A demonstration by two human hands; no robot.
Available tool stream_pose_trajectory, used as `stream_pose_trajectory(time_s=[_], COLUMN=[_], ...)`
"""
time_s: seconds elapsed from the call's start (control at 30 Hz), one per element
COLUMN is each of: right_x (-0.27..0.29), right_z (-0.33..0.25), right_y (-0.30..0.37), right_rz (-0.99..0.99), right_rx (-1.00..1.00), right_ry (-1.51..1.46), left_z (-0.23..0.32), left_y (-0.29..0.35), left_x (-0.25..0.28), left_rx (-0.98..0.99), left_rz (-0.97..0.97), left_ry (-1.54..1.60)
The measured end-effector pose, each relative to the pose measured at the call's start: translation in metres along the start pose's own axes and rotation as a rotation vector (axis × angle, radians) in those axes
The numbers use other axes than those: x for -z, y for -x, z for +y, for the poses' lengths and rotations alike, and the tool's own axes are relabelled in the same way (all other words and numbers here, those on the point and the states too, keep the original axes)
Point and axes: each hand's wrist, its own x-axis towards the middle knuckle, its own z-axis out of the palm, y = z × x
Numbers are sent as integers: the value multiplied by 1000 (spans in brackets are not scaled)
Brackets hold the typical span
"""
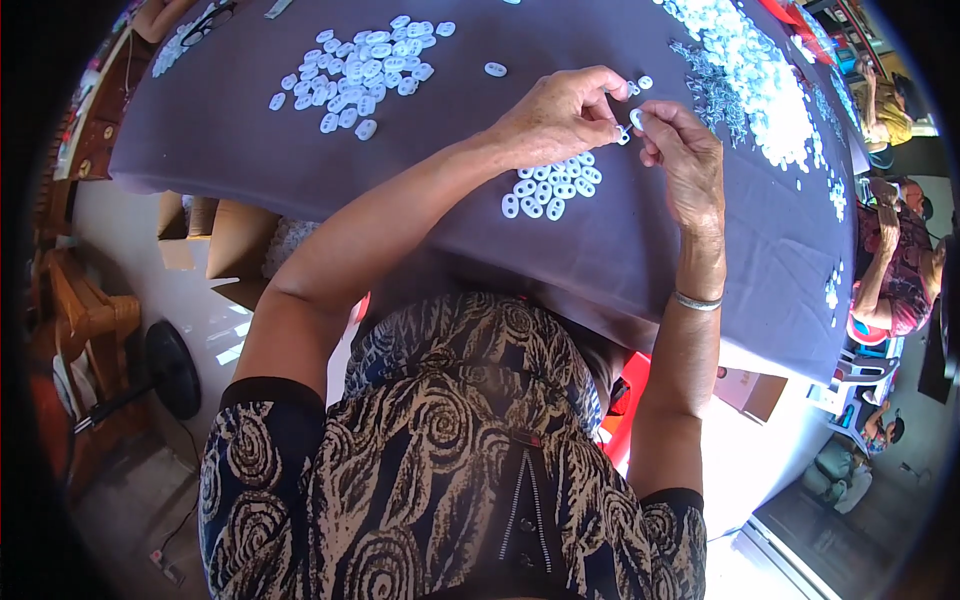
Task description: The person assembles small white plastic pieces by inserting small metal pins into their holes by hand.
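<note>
1. Both hands meet mid-table: left hand [560, 115] and right hand [680, 150] pinch one small white oval piece [636, 119].
2. Small pile [550, 188] lies just below them.
3. Bare purple table [400, 190] cloth reaches the near edge.

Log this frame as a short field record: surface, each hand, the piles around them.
surface: table under a grey cloth
left hand: pinching a small white piece, fingertips meeting the right's
right hand: holds a small white oval piece
near pile: white ovals just below the hands
far-left pile: loose white ovals
right heap: large, white
</note>
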Motion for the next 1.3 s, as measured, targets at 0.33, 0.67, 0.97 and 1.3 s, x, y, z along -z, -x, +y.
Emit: stream_pose_trajectory(time_s=[0.33,0.67,0.97,1.3], right_x=[-1,-3,-4,-4], right_z=[1,-1,-1,1], right_y=[1,1,2,2], right_rz=[-12,-9,7,34], right_rx=[31,48,85,122], right_ry=[73,94,138,203], left_z=[0,2,3,4], left_y=[1,1,1,1], left_x=[0,0,0,0], left_rx=[-9,-2,-9,-7], left_rz=[-18,-21,-17,-14], left_ry=[-42,-56,-69,-84])
